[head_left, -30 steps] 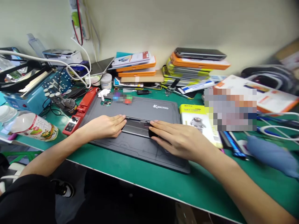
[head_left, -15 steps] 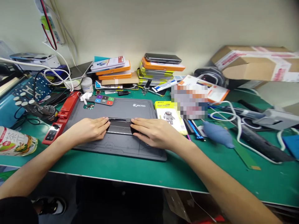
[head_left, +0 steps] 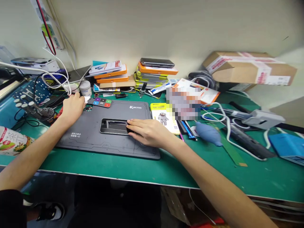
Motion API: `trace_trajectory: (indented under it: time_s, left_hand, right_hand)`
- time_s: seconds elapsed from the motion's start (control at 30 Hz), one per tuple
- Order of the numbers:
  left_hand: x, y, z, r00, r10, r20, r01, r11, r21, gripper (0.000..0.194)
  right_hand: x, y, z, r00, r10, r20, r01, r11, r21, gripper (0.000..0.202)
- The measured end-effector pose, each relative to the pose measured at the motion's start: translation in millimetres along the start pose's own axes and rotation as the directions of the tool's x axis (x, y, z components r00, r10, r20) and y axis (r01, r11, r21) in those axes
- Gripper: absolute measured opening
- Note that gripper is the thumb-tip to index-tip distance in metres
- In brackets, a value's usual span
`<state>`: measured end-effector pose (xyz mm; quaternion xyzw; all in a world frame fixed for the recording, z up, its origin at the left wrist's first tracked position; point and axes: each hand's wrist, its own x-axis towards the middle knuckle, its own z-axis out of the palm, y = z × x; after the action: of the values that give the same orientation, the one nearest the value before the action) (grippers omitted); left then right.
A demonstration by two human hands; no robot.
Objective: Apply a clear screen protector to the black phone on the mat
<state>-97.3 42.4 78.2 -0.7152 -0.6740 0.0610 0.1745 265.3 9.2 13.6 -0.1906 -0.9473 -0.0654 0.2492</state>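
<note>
A black-faced smartphone [head_left: 114,126] lies screen up on the dark grey work mat [head_left: 87,139]. My right hand [head_left: 148,131] grips its right end, fingers together over the screen's edge. At the mat's back left corner, my left hand [head_left: 73,109] is closed with its fingertips curled down. What those fingertips hold, if anything, is hidden. Crumpled white tissue [head_left: 87,99] shows just right of them. A red device [head_left: 60,111] is mostly covered by that hand and forearm. Beside the tissue lies a strip with coloured squares [head_left: 102,102].
A yellow battery package [head_left: 163,115], blue air blower [head_left: 209,133] and cables lie right of the mat. Stacked orange and yellow boxes [head_left: 154,74] stand behind. A screwdriver stand [head_left: 39,110] and a printed cup [head_left: 11,141] are at left; a cardboard box [head_left: 251,68] is back right.
My left hand has let go of the phone's left end and moved back and left to the tissue. My right hand stays at the phone's right end. The view has shifted slightly right.
</note>
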Motion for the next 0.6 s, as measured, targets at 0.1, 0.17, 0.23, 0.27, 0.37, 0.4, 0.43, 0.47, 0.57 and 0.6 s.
trace_trajectory:
  time_s: [0.1,0.17,0.23,0.27,0.37,0.4,0.43,0.47,0.57,0.6]
  left_hand:
    - [-7,9,-13.8,0.998,0.003,-0.055,-0.003,1.0,-0.004,0.042]
    - [-21,17,-25.0,0.993,0.007,-0.116,-0.009,1.0,-0.022,0.041]
    - [-37,21,-34.1,0.995,0.029,-0.093,-0.032,0.999,-0.031,0.037]
    - [-45,21,-37.2,0.998,0.015,-0.065,-0.017,1.0,-0.026,0.036]
    - [-63,13,-40.9,1.0,-0.03,0.01,0.029,0.999,0.032,0.035]
    - [-67,10,-40.6,0.999,-0.011,0.032,0.01,0.999,0.034,0.036]
    - [-70,7,-39.6,0.998,0.041,0.051,-0.042,0.999,0.013,0.039]
    - [-73,5,-38.1,0.989,0.132,0.066,-0.13,0.991,-0.035,0.043]
    - [-75,12,-28.6,0.873,0.485,0.048,-0.454,0.846,-0.28,0.056]
    - [-73,17,-23.8,0.833,0.553,0.021,-0.51,0.782,-0.359,0.059]
  right_hand:
    - [0,1,0,1.0,0.008,0.014,-0.008,1.0,-0.005,0.027]
    - [0,2,-1,0.999,0.016,0.032,-0.016,1.0,-0.003,0.026]
    - [-1,2,-2,0.998,0.023,0.051,-0.023,1.0,0.002,0.027]
    - [-1,3,-3,0.998,0.03,0.062,-0.031,0.999,0.008,0.03]
    - [-1,3,-3,0.992,0.078,0.101,-0.082,0.996,0.03,0.044]
    - [-1,2,-3,0.989,0.101,0.106,-0.105,0.994,0.032,0.051]
    - [0,2,-1,0.986,0.126,0.107,-0.13,0.991,0.033,0.058]
    - [0,2,0,0.983,0.151,0.105,-0.156,0.987,0.038,0.064]
    - [0,3,4,0.969,0.211,0.131,-0.223,0.97,0.093,0.07]
    - [0,4,5,0.964,0.224,0.145,-0.242,0.963,0.12,0.07]
